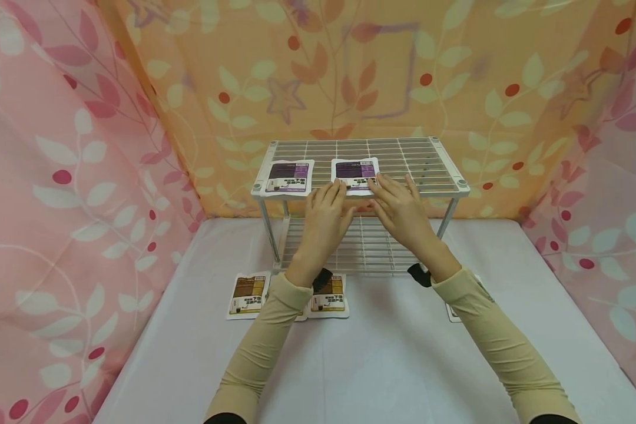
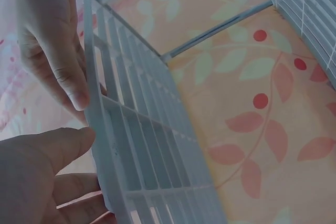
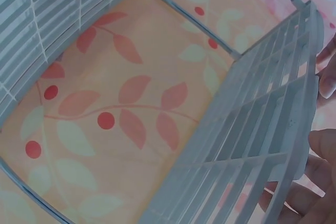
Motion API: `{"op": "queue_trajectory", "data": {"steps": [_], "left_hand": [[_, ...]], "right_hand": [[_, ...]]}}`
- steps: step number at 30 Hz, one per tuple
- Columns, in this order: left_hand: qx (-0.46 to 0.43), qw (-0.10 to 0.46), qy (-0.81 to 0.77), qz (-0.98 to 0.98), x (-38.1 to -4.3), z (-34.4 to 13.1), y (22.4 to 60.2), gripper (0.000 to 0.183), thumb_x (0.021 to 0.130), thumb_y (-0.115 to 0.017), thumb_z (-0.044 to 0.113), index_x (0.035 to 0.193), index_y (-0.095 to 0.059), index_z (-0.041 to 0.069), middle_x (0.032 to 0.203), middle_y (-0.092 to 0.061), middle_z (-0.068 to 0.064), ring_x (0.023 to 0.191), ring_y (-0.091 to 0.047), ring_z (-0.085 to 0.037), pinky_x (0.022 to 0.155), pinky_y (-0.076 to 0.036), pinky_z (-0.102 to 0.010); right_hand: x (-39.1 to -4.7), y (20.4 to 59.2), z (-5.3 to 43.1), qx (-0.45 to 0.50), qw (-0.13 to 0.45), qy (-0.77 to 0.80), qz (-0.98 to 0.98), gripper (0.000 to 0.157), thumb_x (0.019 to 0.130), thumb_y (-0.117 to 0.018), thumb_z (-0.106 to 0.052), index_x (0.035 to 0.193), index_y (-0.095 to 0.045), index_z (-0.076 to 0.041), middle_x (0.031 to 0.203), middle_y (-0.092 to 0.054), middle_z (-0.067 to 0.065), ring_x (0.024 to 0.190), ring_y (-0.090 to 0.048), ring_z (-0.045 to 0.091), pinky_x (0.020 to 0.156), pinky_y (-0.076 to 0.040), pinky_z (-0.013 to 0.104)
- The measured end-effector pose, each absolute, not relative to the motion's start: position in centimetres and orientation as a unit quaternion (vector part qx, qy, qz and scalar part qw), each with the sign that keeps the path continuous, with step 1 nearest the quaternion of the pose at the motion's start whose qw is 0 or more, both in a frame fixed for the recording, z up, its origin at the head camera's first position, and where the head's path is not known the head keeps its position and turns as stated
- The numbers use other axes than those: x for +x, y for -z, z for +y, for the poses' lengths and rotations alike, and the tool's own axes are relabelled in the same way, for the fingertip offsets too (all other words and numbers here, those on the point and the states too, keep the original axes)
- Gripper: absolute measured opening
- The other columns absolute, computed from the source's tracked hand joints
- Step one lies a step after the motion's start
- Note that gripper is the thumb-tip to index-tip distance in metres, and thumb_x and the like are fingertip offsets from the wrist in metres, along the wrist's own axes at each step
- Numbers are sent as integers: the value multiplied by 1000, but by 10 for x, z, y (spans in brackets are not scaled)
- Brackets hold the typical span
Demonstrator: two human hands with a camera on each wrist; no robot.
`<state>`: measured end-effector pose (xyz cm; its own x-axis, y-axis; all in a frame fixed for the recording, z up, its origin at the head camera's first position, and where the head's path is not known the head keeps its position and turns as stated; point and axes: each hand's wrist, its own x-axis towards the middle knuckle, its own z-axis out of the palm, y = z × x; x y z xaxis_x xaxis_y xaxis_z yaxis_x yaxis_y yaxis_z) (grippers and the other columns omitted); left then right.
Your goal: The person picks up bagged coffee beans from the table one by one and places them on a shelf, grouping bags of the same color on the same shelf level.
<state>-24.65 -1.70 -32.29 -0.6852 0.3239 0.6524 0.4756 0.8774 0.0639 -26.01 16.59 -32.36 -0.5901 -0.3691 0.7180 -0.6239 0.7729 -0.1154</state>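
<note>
On the top tier of a white wire rack point(image 1: 445, 159) lie two flat purple-and-white packets. The left packet point(image 1: 288, 176) sits near the rack's front left corner, and the middle packet point(image 1: 355, 169) lies between my hands. My left hand point(image 1: 324, 218) reaches to this packet's lower left edge, fingers extended. Fingertips of my right hand point(image 1: 403, 212) touch its right edge, those fingers also extended. From below, the left wrist view shows my left hand point(image 2: 47, 177) at the rack's front edge; the right wrist view shows my right hand point(image 3: 320, 182) there too. The packet is hidden in both.
Brown-and-yellow packets lie on the white table point(image 1: 381, 365) before the rack: one at left point(image 1: 249, 294), one at centre point(image 1: 330, 297), another mostly behind my left sleeve. My right sleeve covers most of a further packet point(image 1: 452, 314). The rack's lower tier point(image 1: 365, 253) stands beneath; patterned cloth surrounds the table.
</note>
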Motion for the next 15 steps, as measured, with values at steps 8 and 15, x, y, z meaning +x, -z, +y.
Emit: {"op": "queue_trajectory", "data": {"steps": [8,15], "left_hand": [[-250,367,152,-883,-247,-12,332,51,86,-53,34,129,-43,8,134,-40,-10,126,-31,-24,104,-20,-48],[-281,407,170,-852,-244,-6,341,49,83,-57,29,127,-45,9,133,-41,-10,126,-31,-24,103,-22,-48]], "right_hand": [[-259,330,175,289,371,-197,-860,46,82,-60,-19,126,-48,-12,134,-39,14,127,-30,24,106,-7,48],[-253,338,189,302,396,-215,-840,45,80,-62,-15,123,-51,-10,136,-37,12,126,-31,28,107,-6,47]]}}
